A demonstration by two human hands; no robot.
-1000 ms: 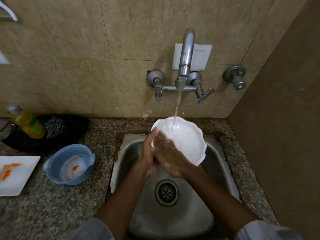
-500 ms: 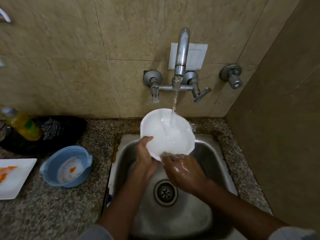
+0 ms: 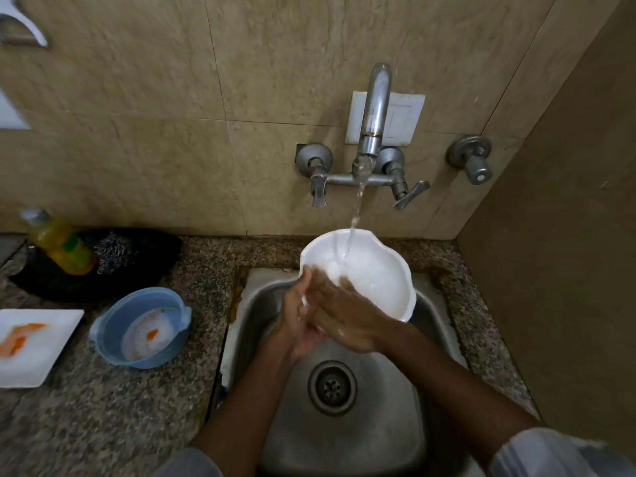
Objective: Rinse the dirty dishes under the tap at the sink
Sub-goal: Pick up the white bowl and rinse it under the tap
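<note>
A white scalloped bowl (image 3: 375, 270) is tilted over the steel sink (image 3: 426, 342) under the running tap (image 3: 373, 132). Water falls into the bowl's upper left part. My left hand (image 3: 296, 321) grips the bowl's left rim from below. My right hand (image 3: 344, 315) lies across the inside of the bowl with straight fingers rubbing its surface. A blue bowl (image 3: 141, 327) with foam and an orange smear stands on the counter to the left. Further left lies a white square plate (image 3: 34, 346) with orange stains.
A yellow soap bottle (image 3: 58, 241) and a steel scrubber (image 3: 115, 251) sit in a black dish (image 3: 51, 280) at the back left. The speckled granite counter (image 3: 103, 418) surrounds the sink. A brown wall (image 3: 568, 270) closes the right side. The drain (image 3: 332, 387) is uncovered.
The bowl has tilted and shifted right under the stream. My right hand moved from below the rim up into the bowl. The view shifted slightly.
</note>
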